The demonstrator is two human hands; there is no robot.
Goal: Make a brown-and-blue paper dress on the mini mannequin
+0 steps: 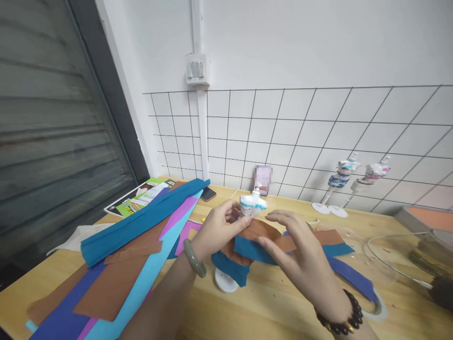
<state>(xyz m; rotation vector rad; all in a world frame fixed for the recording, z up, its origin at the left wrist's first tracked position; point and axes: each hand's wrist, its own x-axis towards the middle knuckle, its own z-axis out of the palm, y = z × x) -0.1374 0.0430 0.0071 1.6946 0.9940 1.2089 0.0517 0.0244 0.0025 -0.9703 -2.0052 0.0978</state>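
Observation:
A small white dress form point(252, 203) with blue marks on its chest stands tilted on a round white base point(226, 282). My left hand point(223, 221) is closed around its waist, thumb pressing a brown crepe-paper strip point(262, 229) with a teal edge against it. Gathered brown and teal paper point(231, 267) hangs below like a skirt. My right hand point(300, 252) is beside the form on the right. Its fingers are spread, and the thumb lies by the strip's teal edge. The strip's far part point(329, 238) runs out behind this hand.
Layered colored paper sheets point(138, 236) lie on the left of the wooden table. Two similar dress forms point(339, 179) stand near the wall at right. A tape roll point(379, 307) and a blue strip point(350, 276) lie at right, a phone point(208, 193) at the back.

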